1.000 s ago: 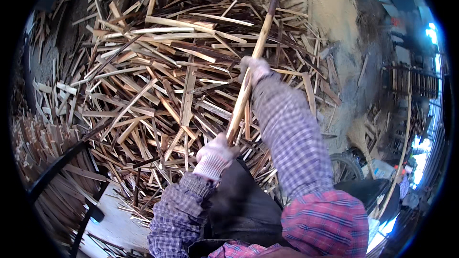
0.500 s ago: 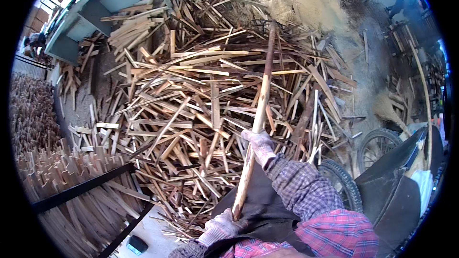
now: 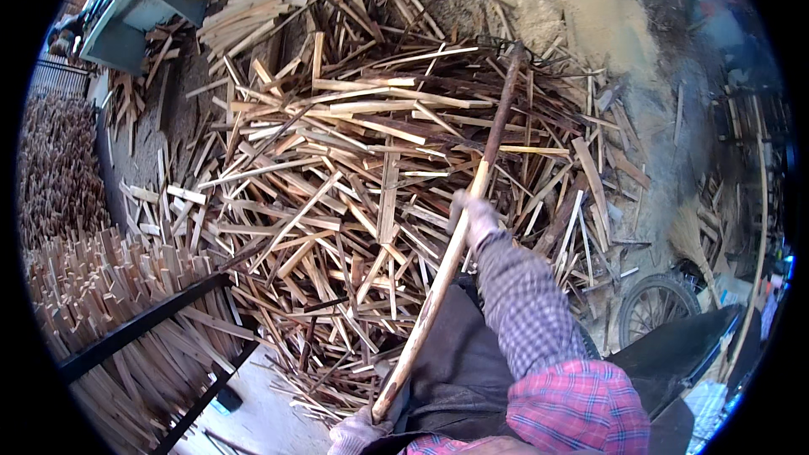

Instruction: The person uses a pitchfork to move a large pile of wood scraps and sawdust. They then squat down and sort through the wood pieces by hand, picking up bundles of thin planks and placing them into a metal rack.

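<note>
My L hand [image 3: 361, 432] & R hand [image 3: 477, 217] clamp 1 pole [image 3: 430, 312]; 1 wood heap [image 3: 324, 223] beyond grip; 1 broom [image 3: 691, 238] R of it.

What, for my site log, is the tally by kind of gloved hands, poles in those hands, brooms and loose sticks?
Gloved hands: 2 (left hand, right hand)
Poles in hand: 1 (pole)
Brooms: 1 (broom)
Loose sticks: too many and overlapping to count
Total: 4, leaving out the sticks
</note>
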A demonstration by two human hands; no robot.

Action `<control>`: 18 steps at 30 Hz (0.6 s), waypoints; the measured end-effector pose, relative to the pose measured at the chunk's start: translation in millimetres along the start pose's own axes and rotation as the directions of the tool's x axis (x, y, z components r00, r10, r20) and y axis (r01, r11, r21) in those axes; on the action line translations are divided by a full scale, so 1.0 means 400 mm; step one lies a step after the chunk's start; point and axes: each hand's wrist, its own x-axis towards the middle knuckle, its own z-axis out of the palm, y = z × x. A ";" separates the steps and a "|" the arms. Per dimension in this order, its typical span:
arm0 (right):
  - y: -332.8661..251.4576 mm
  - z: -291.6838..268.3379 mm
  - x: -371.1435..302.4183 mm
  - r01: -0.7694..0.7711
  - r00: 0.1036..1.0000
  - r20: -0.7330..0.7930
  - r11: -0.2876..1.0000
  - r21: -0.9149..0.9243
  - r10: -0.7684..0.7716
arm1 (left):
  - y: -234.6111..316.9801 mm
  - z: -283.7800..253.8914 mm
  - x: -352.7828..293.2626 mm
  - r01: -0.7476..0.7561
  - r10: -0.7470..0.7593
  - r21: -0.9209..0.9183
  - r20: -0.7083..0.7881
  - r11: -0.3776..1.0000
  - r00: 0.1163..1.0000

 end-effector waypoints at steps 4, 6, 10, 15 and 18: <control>-0.053 -0.002 0.149 0.031 0.980 0.198 1.000 -0.001 -0.030 | 0.022 0.001 -0.014 0.167 -0.168 0.012 0.122 0.986 0.978; -0.071 -0.011 0.145 0.060 0.974 0.217 0.997 0.053 -0.070 | 0.024 0.008 -0.015 0.169 -0.168 0.011 0.156 0.986 0.973; -0.046 -0.038 0.120 0.100 0.936 0.328 0.990 0.099 -0.128 | -0.041 0.046 -0.057 0.159 -0.154 -0.016 0.165 0.987 0.974; 0.019 -0.105 -0.080 0.202 0.947 0.228 0.971 0.124 -0.226 | -0.229 0.063 -0.160 0.117 -0.110 -0.046 0.135 0.992 0.985; 0.150 -0.119 -0.303 0.192 0.937 0.253 0.959 0.207 -0.242 | -0.441 0.061 -0.272 0.123 -0.108 -0.191 0.087 0.974 0.990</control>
